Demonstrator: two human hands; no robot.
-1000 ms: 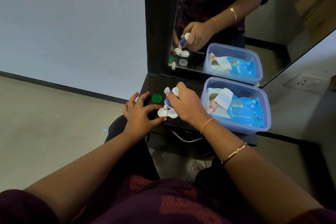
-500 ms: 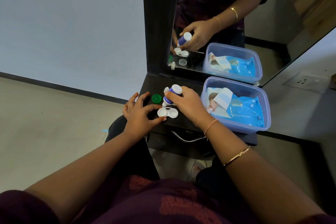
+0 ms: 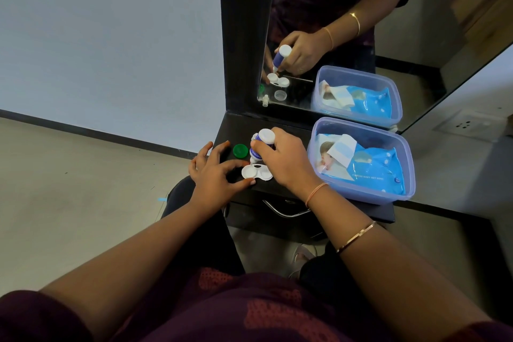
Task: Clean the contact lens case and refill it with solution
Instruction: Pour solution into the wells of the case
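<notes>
The white contact lens case (image 3: 263, 174) lies open on the black shelf (image 3: 238, 126), both wells facing up. My right hand (image 3: 288, 164) grips the small white and purple solution bottle (image 3: 263, 142), tipped nozzle-down just above the case's left well. My left hand (image 3: 215, 175) pinches the case's left end between thumb and forefinger. The green case cap (image 3: 240, 150) rests on the shelf just behind my left fingers. Most of a small white cap (image 3: 254, 136) is hidden behind the bottle.
A clear plastic tub (image 3: 361, 198) holding a blue wet-wipes pack (image 3: 372, 168) fills the shelf's right side. A mirror (image 3: 416, 36) rises behind the shelf. A drawer handle (image 3: 286, 212) sits under the shelf edge, above my knees.
My right hand lifted the bottle off the case and tilted it, then brought the nozzle back down over the left well. My left hand stayed on the case.
</notes>
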